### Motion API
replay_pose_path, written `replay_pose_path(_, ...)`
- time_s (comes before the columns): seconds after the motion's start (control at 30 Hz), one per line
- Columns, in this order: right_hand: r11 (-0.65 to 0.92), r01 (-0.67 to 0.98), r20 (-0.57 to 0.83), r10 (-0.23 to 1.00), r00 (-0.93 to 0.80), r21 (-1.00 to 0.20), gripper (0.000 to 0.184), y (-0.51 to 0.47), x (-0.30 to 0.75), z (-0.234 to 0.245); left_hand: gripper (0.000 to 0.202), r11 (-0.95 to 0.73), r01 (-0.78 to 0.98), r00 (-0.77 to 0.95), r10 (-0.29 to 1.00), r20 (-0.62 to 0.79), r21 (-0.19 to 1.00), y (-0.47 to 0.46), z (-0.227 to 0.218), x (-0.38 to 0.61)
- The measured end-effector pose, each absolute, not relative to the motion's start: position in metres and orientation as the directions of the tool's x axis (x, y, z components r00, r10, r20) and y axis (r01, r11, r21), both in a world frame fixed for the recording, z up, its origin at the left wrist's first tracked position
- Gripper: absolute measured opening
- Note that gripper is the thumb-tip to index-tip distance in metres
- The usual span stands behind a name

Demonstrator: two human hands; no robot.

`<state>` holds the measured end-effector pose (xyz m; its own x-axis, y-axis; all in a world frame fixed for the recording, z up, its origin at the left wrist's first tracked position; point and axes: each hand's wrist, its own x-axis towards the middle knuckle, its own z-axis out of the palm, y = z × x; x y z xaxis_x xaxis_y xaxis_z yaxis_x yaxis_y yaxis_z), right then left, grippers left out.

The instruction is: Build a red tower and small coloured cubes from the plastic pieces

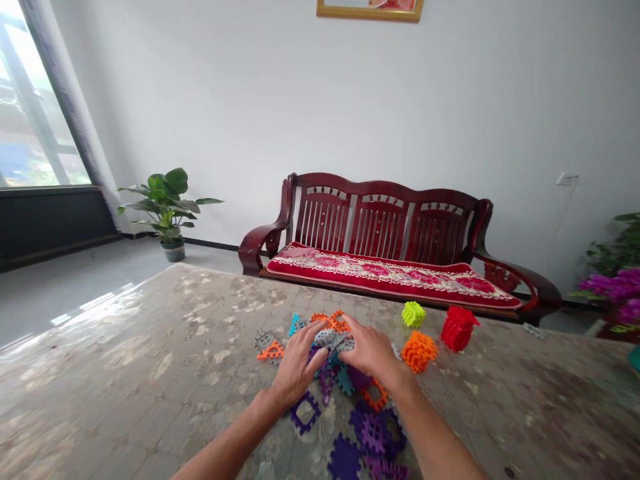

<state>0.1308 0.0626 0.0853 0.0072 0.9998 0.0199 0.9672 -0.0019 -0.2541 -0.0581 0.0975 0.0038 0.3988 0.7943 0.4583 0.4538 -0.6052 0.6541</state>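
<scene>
Grey toothed interlocking tiles [331, 340] lie between my two hands, on top of a loose heap of mixed tiles. My left hand [299, 360] cups them from the left, thumb and fingers curved round their edge. From the right, my right hand [371, 350] grips the same cluster, its fingertips partly hidden. Under and before the hands are purple tiles [345, 457], a dark purple square frame [305, 411], a teal tile [345, 380] and an orange frame [375, 395]. Beyond the fingers show more orange tiles [340, 321]. Left of my left hand lie a grey tile [265, 340] and an orange piece [271, 351].
To the right stand an orange stack [419, 351], a red stack [457, 328] and a yellow-green stack [413, 314]. A small grey piece [535, 330] lies farther right on the patterned tabletop [150, 387]. Behind is a wooden bench [380, 213]; a potted plant [173, 207] stands left.
</scene>
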Motion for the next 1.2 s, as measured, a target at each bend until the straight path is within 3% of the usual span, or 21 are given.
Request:
replay_pose_path(0.1,0.032,0.928,0.053,0.999,-0.013,-0.372,0.074,0.060,0.139,0.079,0.057,-0.607,0.589,0.427,0.794,0.433,0.533,0.098,0.000,-0.055)
replay_pose_path(0.3,0.229,0.783,0.286,0.956,-0.068,-0.578,0.062,0.048,0.162,0.052,0.046,-0.544,0.779,0.454,0.833,0.318,0.312,0.106,0.006,-0.057)
replay_pose_path(0.37,0.264,0.758,0.425,0.905,0.019,-0.596,0.054,0.041,0.179,0.042,0.046,-0.523,0.804,0.458,0.848,0.266,0.283,0.109,0.011,-0.059)
replay_pose_path(0.47,0.217,0.799,0.640,0.726,0.252,-0.561,0.046,0.029,0.219,0.031,0.044,-0.509,0.820,0.466,0.859,0.211,0.262,0.115,0.018,-0.063)
replay_pose_path(0.5,0.168,0.822,0.679,0.664,0.314,-0.544,0.049,0.025,0.235,0.027,0.044,-0.515,0.818,0.471,0.855,0.216,0.257,0.117,0.019,-0.064)
replay_pose_path(0.57,0.064,0.844,0.662,0.652,0.369,-0.533,0.065,0.018,0.265,0.017,0.050,-0.543,0.799,0.493,0.837,0.236,0.257,0.122,0.020,-0.065)
replay_pose_path(0.7,-0.032,0.790,0.493,0.766,0.413,-0.612,0.085,0.012,0.303,-0.010,0.068,-0.631,0.717,0.612,0.774,0.165,0.298,0.131,0.022,-0.065)
replay_pose_path(0.9,-0.006,0.782,0.481,0.785,0.390,-0.623,0.080,0.021,0.296,-0.034,0.056,-0.646,0.657,0.661,0.741,0.116,0.389,0.137,0.026,-0.061)
replay_pose_path(1.03,-0.050,0.798,0.473,0.783,0.404,-0.600,0.068,0.026,0.288,-0.038,0.046,-0.575,0.652,0.575,0.800,0.172,0.494,0.134,0.025,-0.061)
replay_pose_path(1.2,-0.047,0.816,0.500,0.769,0.398,-0.577,0.056,0.028,0.283,-0.040,0.030,-0.334,0.575,0.274,0.939,0.209,0.747,0.132,0.017,-0.058)
